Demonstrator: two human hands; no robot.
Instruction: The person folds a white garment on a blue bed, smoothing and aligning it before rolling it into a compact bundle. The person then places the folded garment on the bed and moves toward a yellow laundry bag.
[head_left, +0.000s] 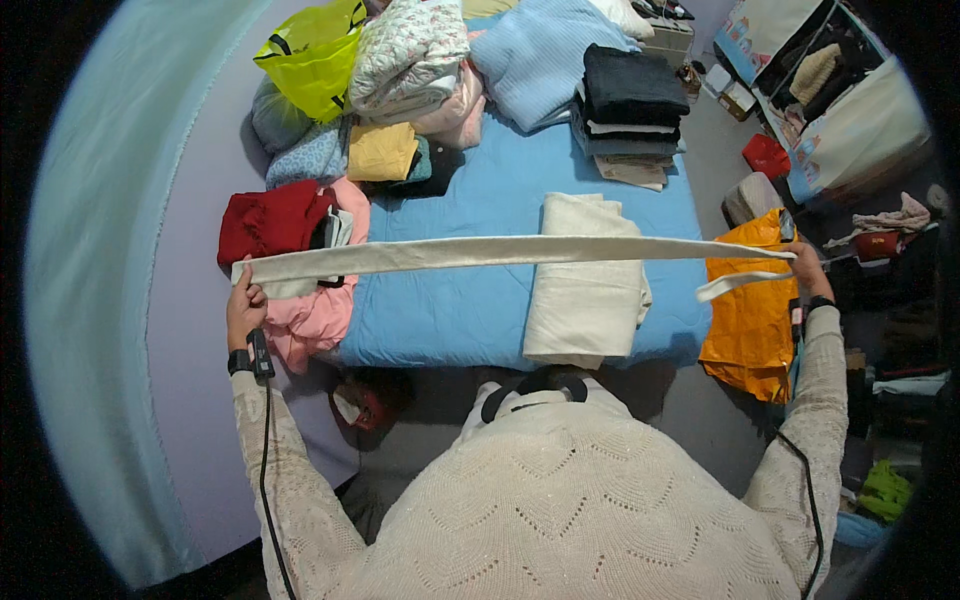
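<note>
A long cream cloth belt (465, 253) is stretched sideways between my hands, above the bed. My left hand (246, 300) grips one end of it, over the pink cloth and near a folded dark red garment (270, 217). My right hand (810, 270) pinches the belt near its other end, and a short tail hangs back from there, over an orange bag (750, 315). Below the belt, a folded cream garment (585, 307) lies on the blue bed sheet (442, 307) at the near edge; the belt passes across it in view.
Stacked dark trousers (637, 86) stand on the bed's far right. A yellow folded cloth (381, 152), a floral quilt (409, 60), a light blue blanket (547, 60) and a yellow-green bag (315, 60) lie at the far side. An open fabric wardrobe (862, 127) stands right. Pink cloth (322, 315) hangs over the left edge.
</note>
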